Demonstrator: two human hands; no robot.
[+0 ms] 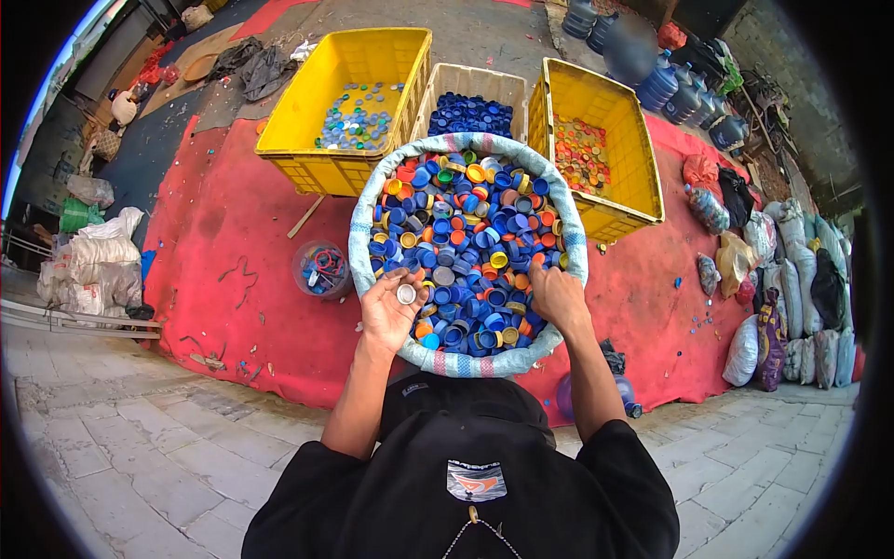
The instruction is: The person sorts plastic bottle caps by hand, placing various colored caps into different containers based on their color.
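Note:
A round basin [361, 219], its rim wrapped in pale blue and striped fabric, is full of plastic bottle caps [480, 247], mostly blue with some orange, yellow and green. My left hand [386, 312] is turned palm up at the basin's left side, fingers curled around a whitish bottle cap [406, 294]. Over the right part of the caps is my right hand [561, 300], its index finger stretched onto the pile and no cap visible in it. Its other fingers are partly hidden.
Beyond the basin stand a yellow crate [307, 93] with pale caps, a white crate [475, 79] with blue caps and another yellow crate [633, 149] with orange caps. A small clear bucket [321, 268] sits left. Stuffed sacks [792, 261] line the right.

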